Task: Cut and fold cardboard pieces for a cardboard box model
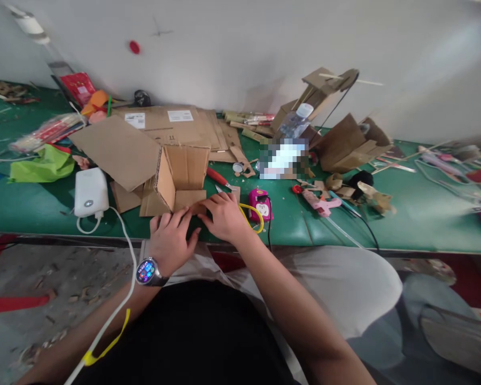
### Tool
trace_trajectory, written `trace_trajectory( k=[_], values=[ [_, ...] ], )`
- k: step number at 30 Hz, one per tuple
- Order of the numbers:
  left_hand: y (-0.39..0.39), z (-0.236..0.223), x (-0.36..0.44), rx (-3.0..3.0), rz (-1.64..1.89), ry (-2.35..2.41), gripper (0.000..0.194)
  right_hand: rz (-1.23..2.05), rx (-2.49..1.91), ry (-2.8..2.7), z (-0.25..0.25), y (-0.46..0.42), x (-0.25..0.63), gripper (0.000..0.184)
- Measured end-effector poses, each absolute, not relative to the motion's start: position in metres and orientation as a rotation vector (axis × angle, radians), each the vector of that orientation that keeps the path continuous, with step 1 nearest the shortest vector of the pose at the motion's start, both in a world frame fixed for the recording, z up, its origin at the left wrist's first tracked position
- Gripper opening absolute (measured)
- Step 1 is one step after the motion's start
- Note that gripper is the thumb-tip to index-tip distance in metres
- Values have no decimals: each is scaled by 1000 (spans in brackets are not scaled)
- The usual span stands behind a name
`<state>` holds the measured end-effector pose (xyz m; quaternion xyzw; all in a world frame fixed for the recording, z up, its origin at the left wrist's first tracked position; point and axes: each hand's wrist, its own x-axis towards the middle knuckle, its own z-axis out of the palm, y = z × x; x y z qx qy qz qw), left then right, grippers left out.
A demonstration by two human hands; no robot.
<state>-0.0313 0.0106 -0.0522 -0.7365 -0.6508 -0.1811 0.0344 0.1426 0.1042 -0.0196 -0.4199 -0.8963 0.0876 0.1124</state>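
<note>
At the near edge of the green table, my left hand and my right hand meet at a small cardboard strip. The fingers of both hands are bent and press on it; part of the strip is hidden under them. Just beyond stands a folded cardboard piece with two upright walls and a flat base. Beside my right hand lie a red-handled tool, a yellow loop and a magenta socket block with a black plug in it.
A white power bank with a white cable lies left, near a green bag. Flat cardboard sheets lie behind. Rightward are a clear bottle, a pink glue gun, scraps and a cardboard box.
</note>
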Motion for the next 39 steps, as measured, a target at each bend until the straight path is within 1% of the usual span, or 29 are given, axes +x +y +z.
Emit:
trace_trajectory(
  k=[6,10,18,23,26,30,35,39],
  values=[
    [11,-48,-28,-2278,-472,-1986,54,344,-1313,-2588,-17,111,140,28],
    [8,-51,-25,-2300,-401,-2009,52,379,-1309,-2626,-15,115,140,29],
    [-2,-59,-19,-2225,-408,-2102,54,443,-1307,-2569,-17,119,138,28],
    [-4,-58,-19,-2235,-409,-2111,54,428,-1314,-2568,-16,113,136,31],
    [-7,-56,-18,-2233,-406,-2111,54,404,-1325,-2565,-16,111,135,30],
    [-10,-53,-10,-2279,-432,-2088,61,376,-1333,-2580,-14,109,132,31],
    [2,-55,-3,-2385,-603,-1980,74,330,-1360,-2627,-6,105,126,34],
    [16,-58,-5,-2425,-569,-1928,79,345,-1340,-2657,-3,110,126,35]
  ],
)
